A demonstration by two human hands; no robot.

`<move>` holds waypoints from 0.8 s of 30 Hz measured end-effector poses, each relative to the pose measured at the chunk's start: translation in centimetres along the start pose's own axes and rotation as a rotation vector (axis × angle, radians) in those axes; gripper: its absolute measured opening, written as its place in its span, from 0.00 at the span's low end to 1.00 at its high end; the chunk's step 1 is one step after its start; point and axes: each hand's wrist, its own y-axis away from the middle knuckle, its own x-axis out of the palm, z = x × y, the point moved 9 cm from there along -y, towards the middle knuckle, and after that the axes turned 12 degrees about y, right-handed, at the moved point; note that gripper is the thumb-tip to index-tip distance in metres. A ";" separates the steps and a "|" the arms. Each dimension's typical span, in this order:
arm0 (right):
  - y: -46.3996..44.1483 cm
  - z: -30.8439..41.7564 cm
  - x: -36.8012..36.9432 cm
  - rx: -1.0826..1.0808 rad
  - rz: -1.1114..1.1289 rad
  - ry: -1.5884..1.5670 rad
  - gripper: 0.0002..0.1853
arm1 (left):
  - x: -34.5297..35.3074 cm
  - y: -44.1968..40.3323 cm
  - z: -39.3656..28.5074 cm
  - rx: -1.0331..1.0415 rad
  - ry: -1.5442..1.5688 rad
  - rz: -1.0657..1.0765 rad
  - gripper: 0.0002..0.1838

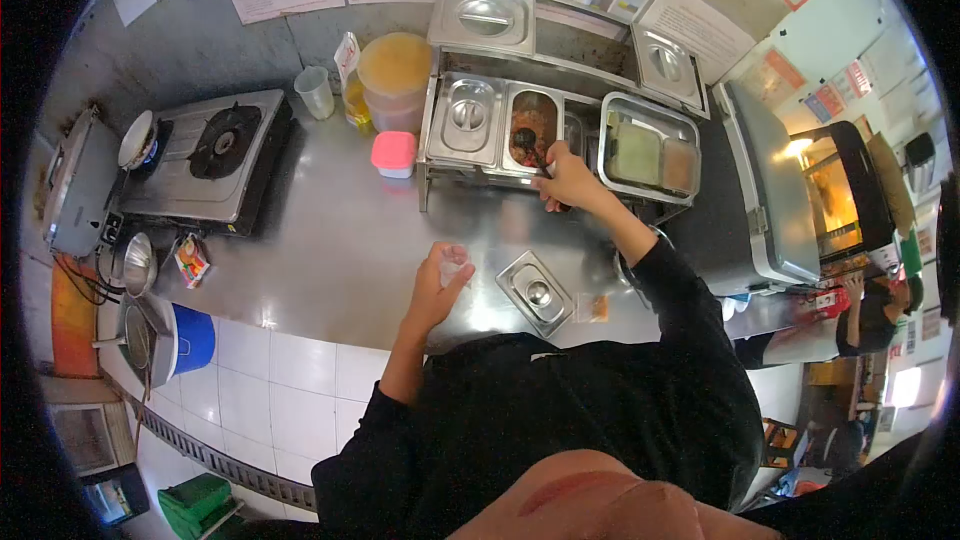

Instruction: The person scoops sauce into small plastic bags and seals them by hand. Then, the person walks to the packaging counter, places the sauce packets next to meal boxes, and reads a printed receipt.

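Observation:
My right hand (575, 183) is closed around the handle of a black ladle (525, 140). The ladle's bowl is down in a reddish-brown chunky sauce (533, 112), which fills part of a steel food pan (511, 100) in the raised rack. Above the counter, my left hand (430, 290) grips a small clear plastic cup (455, 262); its contents cannot be made out. A loose steel lid (538, 292) with a round knob lies on the counter between my two arms. Left of the sauce pan, a lidded steel pan (468, 120) sits in the same rack.
A tray (652, 155) with green and brown contents stands at the rack's right. Leftward are a pink-lidded tub (394, 154), a large yellow-lidded container (394, 70), a clear jug (315, 93) and a gas stove (215, 155). Another person (860, 315) stands far right.

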 end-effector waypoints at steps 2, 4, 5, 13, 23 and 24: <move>0.0 -0.8 -0.8 0.054 -0.013 0.012 0.23 | -0.2 -0.8 -0.2 0.019 0.003 -0.005 0.16; -0.1 -0.8 -1.6 0.105 -0.024 0.022 0.22 | -0.3 -1.4 -0.3 -0.011 0.012 -0.003 0.16; -0.5 -0.2 -3.6 0.028 -0.199 0.367 0.17 | -0.4 -1.7 -0.1 -0.015 0.016 -0.007 0.16; -3.9 1.1 -4.9 -0.080 -0.194 1.163 0.08 | 0.0 -2.5 0.5 -0.006 0.086 0.016 0.17; 0.0 3.9 -6.2 -0.186 -0.144 0.827 0.07 | 0.0 -1.8 1.4 0.015 0.061 -0.047 0.16; -0.5 3.2 -6.1 -0.171 -0.136 0.735 0.07 | 0.1 -1.8 1.1 0.009 0.076 -0.046 0.16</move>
